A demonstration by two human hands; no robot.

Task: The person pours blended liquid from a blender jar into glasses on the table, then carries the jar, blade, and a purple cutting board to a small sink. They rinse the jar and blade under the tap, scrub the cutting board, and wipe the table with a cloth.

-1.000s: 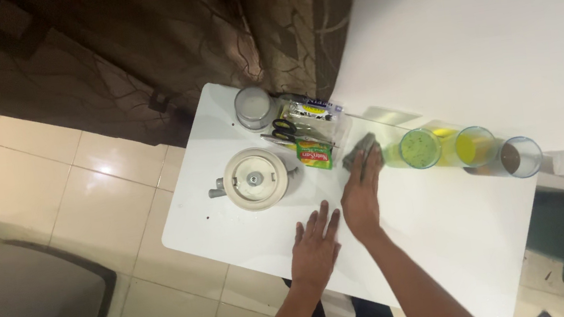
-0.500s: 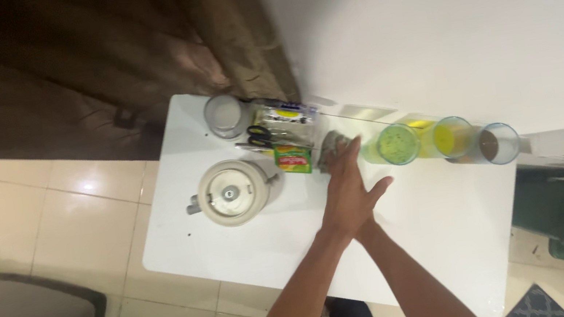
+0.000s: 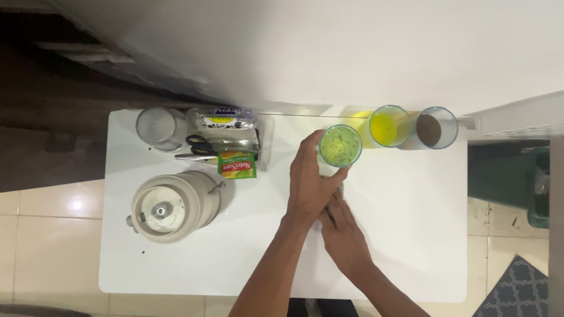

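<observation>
My left hand reaches across and grips a clear glass of green drink near the back of the white table. My right hand lies palm down on the table just below it. Its fingertips are tucked under my left wrist, pressing on a grey cloth of which only a sliver shows. To the right of the green glass stand a glass of yellow drink and a glass of brown drink.
A white blender jug with lid stands at the left. Behind it are an empty glass, scissors, a clear packet and a green sachet. A white wall rises behind the table, with tiled floor around it.
The view has shifted right. My left hand moved from the table front to the green glass and gripped it. My right hand drew the cloth back toward me, below the glass.
</observation>
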